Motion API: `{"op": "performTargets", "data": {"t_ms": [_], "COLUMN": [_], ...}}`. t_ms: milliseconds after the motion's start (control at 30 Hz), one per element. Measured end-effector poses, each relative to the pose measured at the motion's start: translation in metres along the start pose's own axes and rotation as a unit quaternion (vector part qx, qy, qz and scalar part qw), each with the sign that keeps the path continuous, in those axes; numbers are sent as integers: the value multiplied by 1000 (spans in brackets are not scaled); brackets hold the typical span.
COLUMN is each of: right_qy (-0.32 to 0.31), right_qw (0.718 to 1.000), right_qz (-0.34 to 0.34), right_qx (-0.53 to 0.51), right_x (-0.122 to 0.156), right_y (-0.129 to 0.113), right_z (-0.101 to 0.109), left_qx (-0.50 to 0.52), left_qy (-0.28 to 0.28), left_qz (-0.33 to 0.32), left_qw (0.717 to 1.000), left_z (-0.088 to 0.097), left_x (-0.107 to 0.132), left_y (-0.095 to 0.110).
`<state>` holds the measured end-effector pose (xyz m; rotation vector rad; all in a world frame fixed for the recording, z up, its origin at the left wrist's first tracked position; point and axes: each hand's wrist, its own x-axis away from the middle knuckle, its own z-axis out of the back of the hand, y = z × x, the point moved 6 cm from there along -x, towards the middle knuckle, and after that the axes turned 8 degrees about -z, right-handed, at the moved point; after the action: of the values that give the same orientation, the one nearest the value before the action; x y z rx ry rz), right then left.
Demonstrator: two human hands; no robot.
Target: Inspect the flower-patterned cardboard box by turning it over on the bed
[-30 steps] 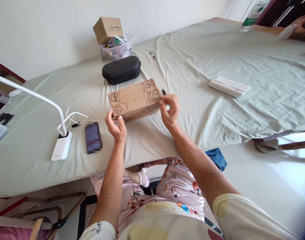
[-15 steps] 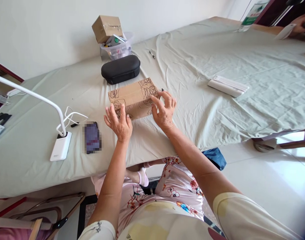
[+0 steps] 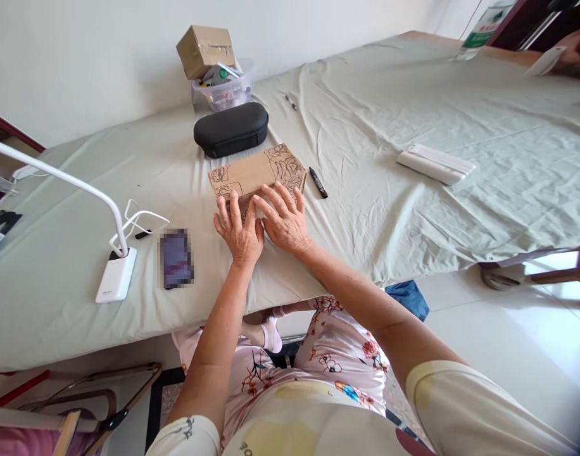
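Brown rectangular cardboard box [image 3: 249, 172] with black-scribbled corners, head view, could dent or skid toward the black cylindrical marker [image 3: 318, 182] at three o'clock if pressed unevenly. It lies on the pale-green, cloth-covered tabletop [image 3: 366, 202], twelve o'clock from left hand [image 3: 242, 237] and right hand [image 3: 289, 225], each grip splayed open over its near edge.

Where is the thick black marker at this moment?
In the head view, the marker lies on the cloth, just right of the box and to the right of the right hand.
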<state>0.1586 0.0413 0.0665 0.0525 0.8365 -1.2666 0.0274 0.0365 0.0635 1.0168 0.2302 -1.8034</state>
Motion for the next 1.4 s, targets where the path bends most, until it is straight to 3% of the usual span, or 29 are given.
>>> {"op": "performTargets", "data": {"t_ms": [133, 333, 600, 800, 967, 1100, 1233, 1400], "right_qy": [17, 87, 134, 99, 27, -11, 16, -4], "right_qw": [1000, 992, 982, 964, 963, 966, 968, 942], "right_qz": [-21, -82, -67, -137, -189, -191, -172, -167], "right_qx": [-12, -35, -117, -205, -188, -172, -182, -292], "right_x": [-2, -6, -5, -5, -3, -1, -2, -5], "right_y": [12, 49, 63, 90, 105, 104, 100, 90], "right_z": [7, 21, 15, -10, -27, -30, -27, -26], "left_qx": [-22, -1, 24, 34, 18, 7, -20, -43], "left_qy": [-2, -16, 11, 14, 42, 69, 110, 173], "left_qz": [-8, -3, -42, -33, -40, -20, -4, 52], "left_qw": [1000, 1000, 999, 999, 998, 997, 994, 983], "left_z": [1, 0, 3, 3, 7, 13, 20, 34], "left_x": [0, 0, -1, -1, -1, -1, 1, 4], "left_y": [1, -2, -3, -7, -11, -19, -27, -49]}}
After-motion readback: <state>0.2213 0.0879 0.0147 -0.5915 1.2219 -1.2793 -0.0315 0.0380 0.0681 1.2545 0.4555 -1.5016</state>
